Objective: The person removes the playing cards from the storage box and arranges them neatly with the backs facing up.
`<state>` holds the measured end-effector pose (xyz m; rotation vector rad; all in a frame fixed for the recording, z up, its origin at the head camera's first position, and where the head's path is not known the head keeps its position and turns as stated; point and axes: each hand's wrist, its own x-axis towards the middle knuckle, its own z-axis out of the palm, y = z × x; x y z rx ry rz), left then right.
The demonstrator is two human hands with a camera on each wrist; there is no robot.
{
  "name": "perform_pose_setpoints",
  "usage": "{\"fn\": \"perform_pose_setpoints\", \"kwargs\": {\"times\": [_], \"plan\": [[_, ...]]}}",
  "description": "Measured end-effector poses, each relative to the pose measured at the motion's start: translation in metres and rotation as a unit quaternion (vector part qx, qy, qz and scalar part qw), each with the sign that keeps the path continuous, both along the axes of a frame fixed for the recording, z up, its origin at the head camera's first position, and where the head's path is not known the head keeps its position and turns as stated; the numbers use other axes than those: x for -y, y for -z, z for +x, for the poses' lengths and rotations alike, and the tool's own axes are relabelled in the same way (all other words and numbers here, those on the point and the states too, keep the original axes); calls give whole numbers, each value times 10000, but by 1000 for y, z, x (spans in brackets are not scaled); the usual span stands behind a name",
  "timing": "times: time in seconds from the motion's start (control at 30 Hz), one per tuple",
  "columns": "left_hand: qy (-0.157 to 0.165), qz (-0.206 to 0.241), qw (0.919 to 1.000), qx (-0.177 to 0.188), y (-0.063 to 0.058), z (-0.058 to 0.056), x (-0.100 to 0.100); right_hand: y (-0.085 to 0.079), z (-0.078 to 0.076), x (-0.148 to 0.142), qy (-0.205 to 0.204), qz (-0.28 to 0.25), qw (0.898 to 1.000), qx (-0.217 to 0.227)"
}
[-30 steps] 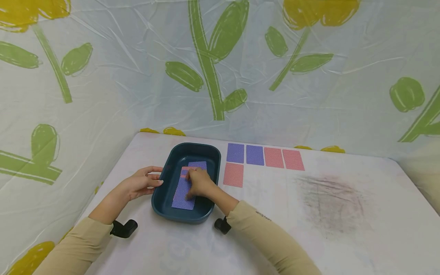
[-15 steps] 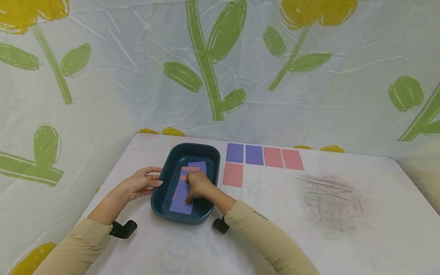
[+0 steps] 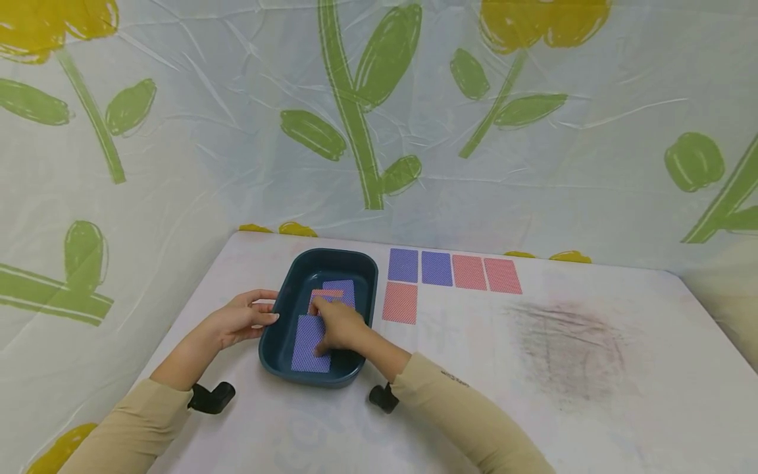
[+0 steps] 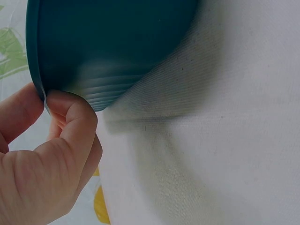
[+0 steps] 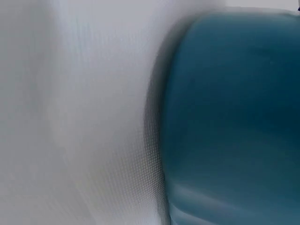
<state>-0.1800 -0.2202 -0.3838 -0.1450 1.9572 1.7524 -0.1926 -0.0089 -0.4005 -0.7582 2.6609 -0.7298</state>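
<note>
In the head view, my left hand (image 3: 243,317) pinches the left rim of the dark teal tray (image 3: 278,364) between thumb and fingers; the left wrist view shows the thumb (image 4: 23,112) against that rim. My right hand (image 3: 340,326) reaches inside the tray. Its thumb touches a blue-backed playing card (image 3: 308,345) near the tray's front, with the fingertips spread apart from it, by the card's upper edge. Beyond lie a red-backed card (image 3: 328,293) and another blue-backed card (image 3: 345,287), partly covered. The right wrist view shows only the tray's outer wall (image 5: 234,117) and white cloth.
Right of the tray, several cards lie in a row along the back: two blue (image 3: 404,265), then two red (image 3: 470,272). One red card (image 3: 400,303) lies below the first blue one. A dark smudge (image 3: 568,352) marks the white table cover.
The lower blue card has slid toward the front of the tray along with my right thumb, and its top edge now shows. My left hand and the tray stay in place.
</note>
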Motion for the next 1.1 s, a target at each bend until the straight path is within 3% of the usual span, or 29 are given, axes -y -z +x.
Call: {"fn": "perform_pose_setpoints", "kwargs": {"times": [0.3, 0.47, 0.7, 0.87, 1.1], "plan": [[-7, 65, 10000, 22, 0, 0, 0, -4, 4, -8, -17, -788, 9955, 534], [2, 102, 9999, 34, 0, 0, 1, -8, 4, -11, 194, -1454, 9850, 909], [16, 65, 10000, 28, -1, 0, 1, -10, 0, -12, 839, -2603, 9474, 1662], [23, 20, 10000, 50, -2, -1, 0, -12, -1, -14, 1350, -3034, 9213, 2026], [-4, 25, 10000, 55, -1, -1, 1, -19, -5, -19, 1565, -3471, 8976, 2220]]}}
